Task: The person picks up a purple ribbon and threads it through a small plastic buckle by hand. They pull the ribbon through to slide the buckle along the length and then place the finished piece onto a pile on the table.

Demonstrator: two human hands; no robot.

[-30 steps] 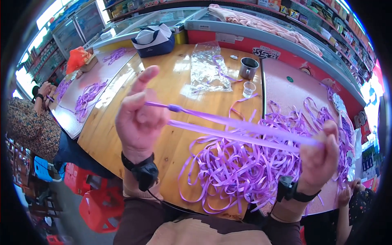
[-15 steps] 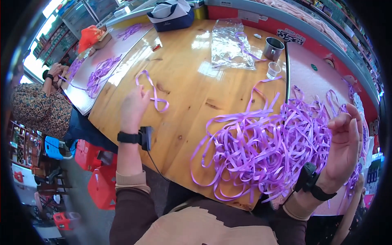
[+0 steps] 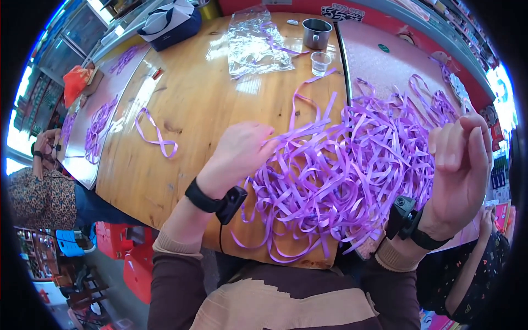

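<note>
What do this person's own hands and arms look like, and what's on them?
The left hand and right hand are bare, without gloves. Each has a black wrist strap carrying a small, boxy black device; a thin black cable runs from the left one. The dark brown sleeves end in tan ribbed cuffs.

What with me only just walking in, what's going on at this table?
A person is at a tangled pile of purple ribbons. The left hand is at its left edge, though its grip is hidden; the right hand is raised at the opposite side, nothing visible in it. One looped ribbon lies apart on the wooden table.
</note>
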